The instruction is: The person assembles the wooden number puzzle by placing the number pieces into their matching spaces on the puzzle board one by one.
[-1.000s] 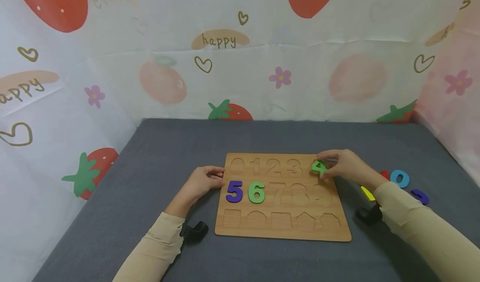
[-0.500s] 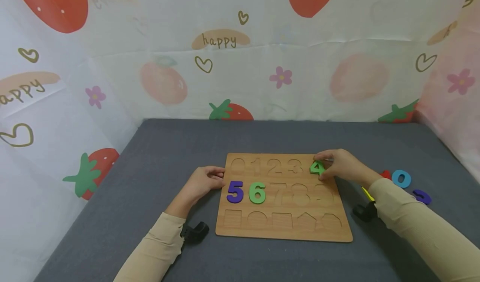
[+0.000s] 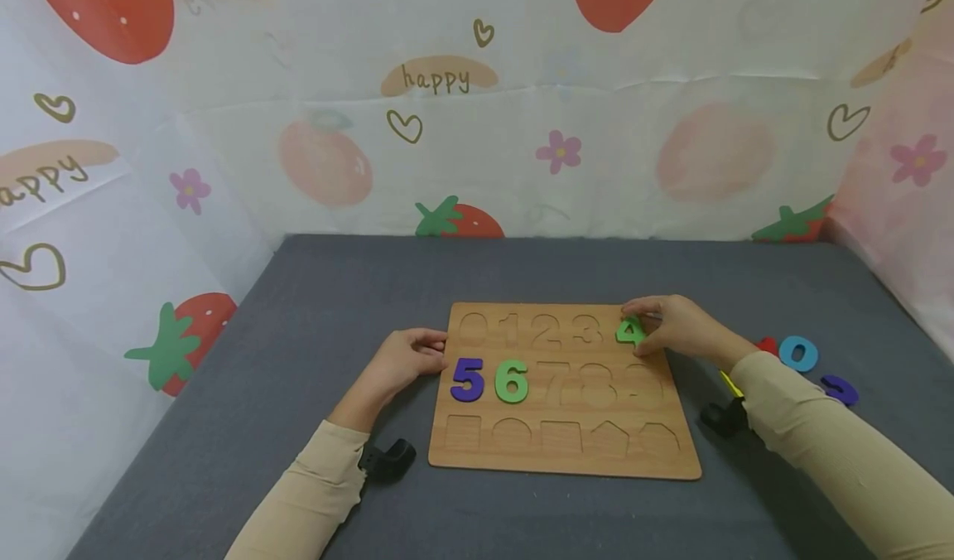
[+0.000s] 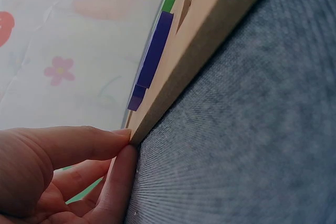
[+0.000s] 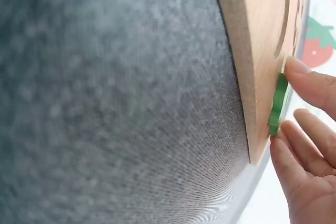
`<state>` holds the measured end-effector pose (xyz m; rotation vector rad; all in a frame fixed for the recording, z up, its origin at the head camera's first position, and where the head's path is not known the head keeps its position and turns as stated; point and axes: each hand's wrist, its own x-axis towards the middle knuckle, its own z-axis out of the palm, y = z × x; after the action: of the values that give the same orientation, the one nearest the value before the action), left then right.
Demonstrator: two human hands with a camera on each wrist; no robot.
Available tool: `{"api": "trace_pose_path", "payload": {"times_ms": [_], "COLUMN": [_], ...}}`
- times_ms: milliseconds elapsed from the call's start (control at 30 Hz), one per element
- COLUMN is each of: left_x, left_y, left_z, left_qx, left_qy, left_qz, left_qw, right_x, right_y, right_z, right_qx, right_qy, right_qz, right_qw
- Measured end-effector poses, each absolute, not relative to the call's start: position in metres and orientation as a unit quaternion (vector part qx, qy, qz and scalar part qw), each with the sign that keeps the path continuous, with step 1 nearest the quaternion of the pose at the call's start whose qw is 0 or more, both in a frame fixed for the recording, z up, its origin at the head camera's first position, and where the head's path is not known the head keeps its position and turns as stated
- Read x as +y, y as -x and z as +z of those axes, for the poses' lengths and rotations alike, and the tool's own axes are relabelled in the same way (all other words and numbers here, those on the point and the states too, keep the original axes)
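Note:
A wooden number puzzle board (image 3: 544, 412) lies on the dark cloth with rows of cut-out outlines. My left hand (image 3: 397, 366) pinches its left edge between thumb and finger, as the left wrist view shows. At the upper right corner my right hand (image 3: 684, 330) holds a green number 4 (image 5: 278, 106) by its ends, between thumb and fingers. The 4 lies against the board's surface around its outline; whether it sits fully in the recess I cannot tell. A purple 5 (image 3: 471, 376) and a green 6 (image 3: 503, 384) stand at the left of the middle row.
Right of the board, partly behind the right sleeve, lie a blue ring-shaped piece (image 3: 786, 353), a purple piece (image 3: 840, 389), a red piece (image 3: 768, 345) and a yellow piece (image 3: 732, 383). A printed curtain (image 3: 611, 187) hangs behind the table (image 3: 358, 278).
My right hand has shifted slightly left with the green 4, which now lies flatter over the upper right of the board. My left hand stays at the board's edge.

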<state>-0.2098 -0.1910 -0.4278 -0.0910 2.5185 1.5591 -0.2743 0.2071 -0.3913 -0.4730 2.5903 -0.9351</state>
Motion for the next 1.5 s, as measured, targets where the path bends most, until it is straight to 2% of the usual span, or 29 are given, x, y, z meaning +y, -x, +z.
{"api": "trace_pose_path", "payload": {"times_ms": [533, 1100, 1500], "left_x": [-0.191, -0.190, -0.192], "left_y": [0.211, 0.210, 0.210], "left_z": [-0.429, -0.430, -0.431], "left_qx": [0.846, 0.847, 0.849], "left_qy": [0.035, 0.029, 0.025], "left_qz": [0.525, 0.523, 0.521], "left_qw": [0.091, 0.088, 0.090], "right_x": [0.257, 0.299, 0.307], "right_y": [0.250, 0.227, 0.221], "right_z": [-0.374, -0.375, -0.383], "right_qx": [0.918, 0.926, 0.936], "right_qy": [0.098, 0.043, 0.019], "right_qz": [-0.364, -0.354, -0.334], "right_qw": [0.125, 0.122, 0.112]}}
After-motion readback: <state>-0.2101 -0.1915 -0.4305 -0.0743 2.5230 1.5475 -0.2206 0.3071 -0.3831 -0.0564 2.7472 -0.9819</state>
